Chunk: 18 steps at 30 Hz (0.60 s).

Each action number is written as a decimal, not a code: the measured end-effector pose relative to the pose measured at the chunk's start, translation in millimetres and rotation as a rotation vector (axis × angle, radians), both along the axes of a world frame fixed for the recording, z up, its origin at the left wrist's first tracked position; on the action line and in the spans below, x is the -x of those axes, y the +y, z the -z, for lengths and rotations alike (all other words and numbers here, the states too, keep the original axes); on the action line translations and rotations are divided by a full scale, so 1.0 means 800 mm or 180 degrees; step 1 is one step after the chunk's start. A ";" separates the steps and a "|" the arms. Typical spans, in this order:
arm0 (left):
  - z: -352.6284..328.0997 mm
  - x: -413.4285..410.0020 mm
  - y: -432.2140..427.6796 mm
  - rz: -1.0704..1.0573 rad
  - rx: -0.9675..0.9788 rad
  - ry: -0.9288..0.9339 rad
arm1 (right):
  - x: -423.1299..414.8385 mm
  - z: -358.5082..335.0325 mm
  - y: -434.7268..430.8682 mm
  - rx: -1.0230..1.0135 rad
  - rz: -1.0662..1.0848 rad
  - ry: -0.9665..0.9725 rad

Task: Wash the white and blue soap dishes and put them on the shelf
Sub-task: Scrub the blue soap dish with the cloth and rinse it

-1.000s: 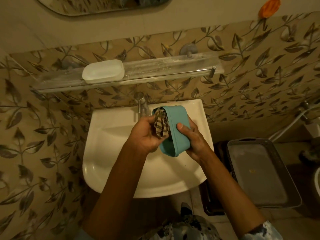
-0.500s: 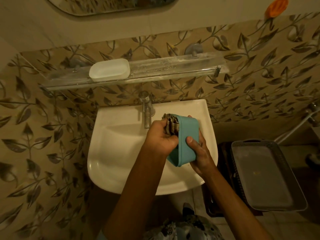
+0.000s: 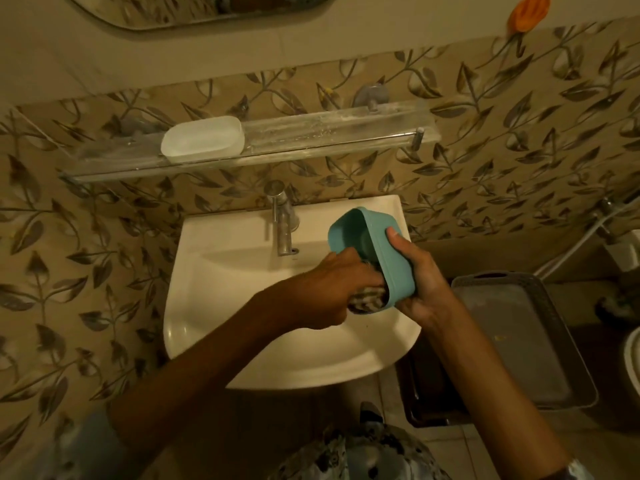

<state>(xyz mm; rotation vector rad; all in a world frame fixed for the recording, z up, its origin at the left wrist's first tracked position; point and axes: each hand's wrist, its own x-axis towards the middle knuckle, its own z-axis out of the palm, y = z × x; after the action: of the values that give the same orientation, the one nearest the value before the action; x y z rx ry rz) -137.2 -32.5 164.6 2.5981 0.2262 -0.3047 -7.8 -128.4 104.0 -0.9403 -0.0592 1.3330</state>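
While right hand [image 3: 427, 287] grips blue soap dish [image 3: 389, 254], left hand [image 3: 330, 287] clutches cloth [image 3: 367, 302], tap [image 3: 282, 226] beside

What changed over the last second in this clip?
The left hand slid the patterned cloth along the blue soap dish, from its far end to its near end. The right hand keeps its grip on the dish; the white soap dish stays on the shelf.

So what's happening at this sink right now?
A person is scrubbing the blue soap dish over the sink. The right hand holds the dish tilted on its side, while the left hand pushes a patterned cloth into it. The white soap dish already sits on the glass shelf above the tap.
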 end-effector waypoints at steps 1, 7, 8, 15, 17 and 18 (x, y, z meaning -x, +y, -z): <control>0.004 0.004 0.005 0.0282 -0.0457 0.0031 | 0.000 0.003 0.001 0.0101 -0.0043 0.0013; 0.025 0.008 0.045 0.1413 -0.2338 -0.0591 | 0.009 0.018 -0.003 0.0478 -0.0493 0.0214; 0.026 0.007 0.052 0.1224 -0.2506 -0.0619 | 0.009 0.018 -0.004 0.0506 -0.0523 0.0229; 0.070 0.012 0.013 -0.0317 -0.1815 -0.0438 | 0.001 0.018 0.009 0.0621 -0.0580 -0.0118; 0.072 0.012 -0.006 -0.0838 -0.1282 -0.0053 | 0.000 0.025 0.012 0.0647 -0.0546 -0.0139; 0.075 0.012 -0.014 -0.0911 -0.1056 0.0059 | -0.001 0.028 0.012 0.0660 -0.0505 -0.0113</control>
<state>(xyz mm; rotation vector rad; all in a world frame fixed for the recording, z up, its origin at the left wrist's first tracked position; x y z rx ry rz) -147.0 -44.0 104.8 2.8354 0.7008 -0.2015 -6.8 -118.7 81.3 -1.1537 -0.0234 1.4892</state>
